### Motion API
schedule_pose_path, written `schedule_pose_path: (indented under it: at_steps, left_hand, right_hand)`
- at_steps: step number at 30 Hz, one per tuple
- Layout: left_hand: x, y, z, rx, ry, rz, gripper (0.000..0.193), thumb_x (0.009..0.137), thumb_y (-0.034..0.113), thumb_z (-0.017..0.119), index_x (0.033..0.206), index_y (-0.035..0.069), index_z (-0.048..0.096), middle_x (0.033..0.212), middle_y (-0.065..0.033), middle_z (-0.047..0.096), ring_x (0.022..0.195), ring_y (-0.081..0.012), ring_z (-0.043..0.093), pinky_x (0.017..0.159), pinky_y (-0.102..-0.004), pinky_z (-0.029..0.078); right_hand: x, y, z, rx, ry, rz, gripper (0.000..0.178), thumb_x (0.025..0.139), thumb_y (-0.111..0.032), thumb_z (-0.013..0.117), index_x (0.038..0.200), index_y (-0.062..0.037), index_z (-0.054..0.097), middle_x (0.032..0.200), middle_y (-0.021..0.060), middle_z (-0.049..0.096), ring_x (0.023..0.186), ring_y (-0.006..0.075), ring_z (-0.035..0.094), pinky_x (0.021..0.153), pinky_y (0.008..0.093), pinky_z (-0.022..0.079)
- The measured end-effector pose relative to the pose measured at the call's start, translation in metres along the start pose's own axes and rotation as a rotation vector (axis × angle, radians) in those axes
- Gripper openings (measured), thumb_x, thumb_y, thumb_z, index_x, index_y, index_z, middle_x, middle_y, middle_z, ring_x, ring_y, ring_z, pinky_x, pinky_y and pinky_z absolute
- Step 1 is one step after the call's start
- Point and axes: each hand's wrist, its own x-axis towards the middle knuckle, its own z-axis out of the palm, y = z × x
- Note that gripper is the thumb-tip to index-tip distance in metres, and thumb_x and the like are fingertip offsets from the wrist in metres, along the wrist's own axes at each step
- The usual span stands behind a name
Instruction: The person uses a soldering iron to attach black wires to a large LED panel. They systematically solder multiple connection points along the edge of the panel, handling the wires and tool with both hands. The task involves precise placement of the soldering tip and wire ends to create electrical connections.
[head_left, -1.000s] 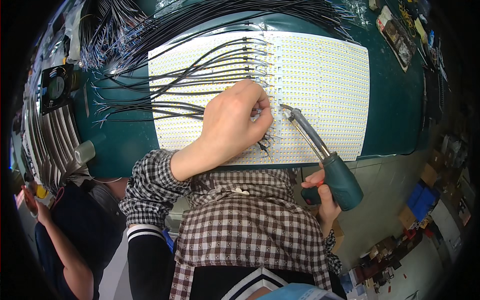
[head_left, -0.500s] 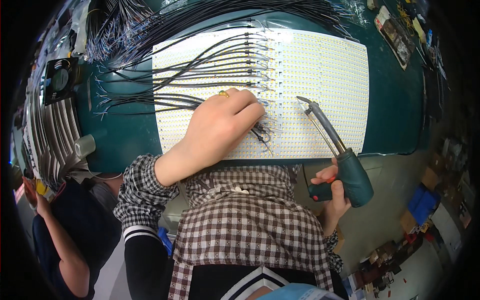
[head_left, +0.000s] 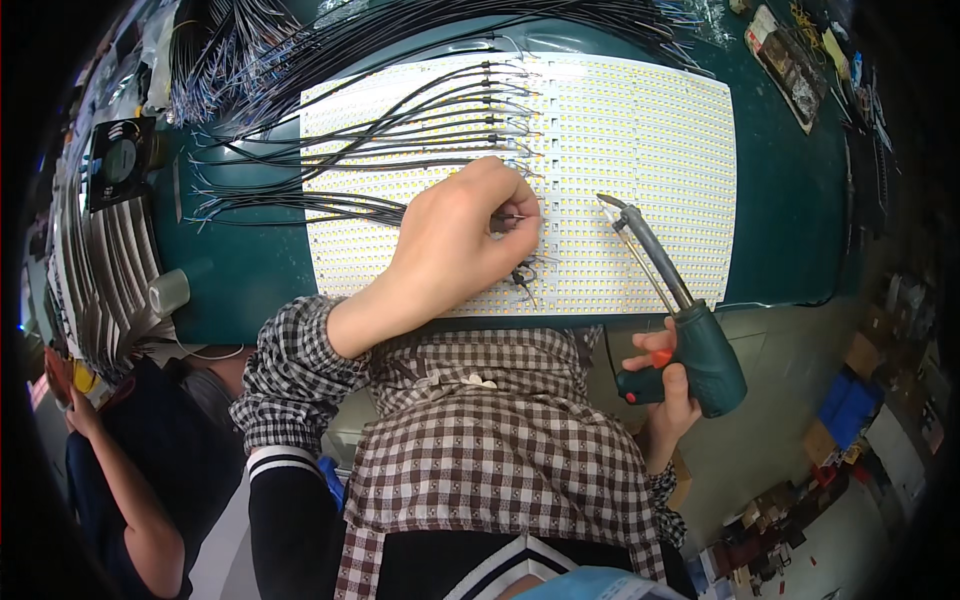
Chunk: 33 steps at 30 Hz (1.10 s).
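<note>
A white panel (head_left: 660, 130) covered in rows of small yellow LEDs lies on the green table. Black cables (head_left: 350, 206) with stripped, thin-wired ends run over its left half toward a middle column of pads. My left hand (head_left: 455, 228) rests above the panel, thumb and forefinger pinched around a thin wire end of one cable; the palm hides most of that cable. In my right hand (head_left: 676, 402), at the panel's front right corner, is a dark green soldering gun (head_left: 712, 362). Its tip (head_left: 606, 201) points up and left, a little right of the pad column.
Bundled black cables (head_left: 450, 30) lie along the table's far side. A stained block (head_left: 787, 70) sits at the far right. At left are a small black fan (head_left: 125, 155), stacked strips (head_left: 105, 265) and a clear roll (head_left: 170, 292). Another person's arm (head_left: 125, 480) shows at lower left.
My left hand has shifted slightly, its fingers drawn into a rounder pinch at the wire ends. The soldering gun stays nearly where it was.
</note>
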Motion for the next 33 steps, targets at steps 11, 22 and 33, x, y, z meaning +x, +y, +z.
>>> schedule_pose_path:
  at_steps: [11,22,33]
  left_hand:
    - [-0.001,-0.001,0.006,0.075,0.050,0.090,0.008,0.070,0.007,0.065,0.073,0.006,0.057,0.071,-0.0077,0.056,0.061,-0.0246,0.058,0.053,-0.0349,0.045]
    - [-0.001,-0.003,0.010,0.120,0.103,0.140,0.011,0.069,0.005,0.065,0.072,0.006,0.055,0.070,-0.0076,0.055,0.061,-0.0262,0.057,0.051,-0.0358,0.045]
    - [0.000,-0.002,0.009,0.093,0.088,0.123,0.010,0.068,0.005,0.065,0.072,0.005,0.056,0.070,-0.0080,0.056,0.062,-0.0259,0.057,0.053,-0.0356,0.045]
  right_hand:
    - [-0.007,-0.007,0.008,-0.015,-0.039,0.057,0.054,0.088,-0.027,0.059,0.121,0.0144,0.046,0.097,0.0205,0.061,0.087,0.0290,0.064,0.059,0.0333,0.058]
    - [-0.009,-0.012,0.009,-0.027,-0.115,0.131,0.054,0.088,-0.024,0.059,0.121,0.0162,0.044,0.086,0.0151,0.059,0.075,0.0229,0.062,0.065,0.0341,0.057]
    - [-0.010,-0.009,0.009,-0.034,-0.146,0.134,0.052,0.088,-0.020,0.060,0.121,0.0163,0.043,0.086,0.0155,0.060,0.075,0.0226,0.062,0.067,0.0347,0.056]
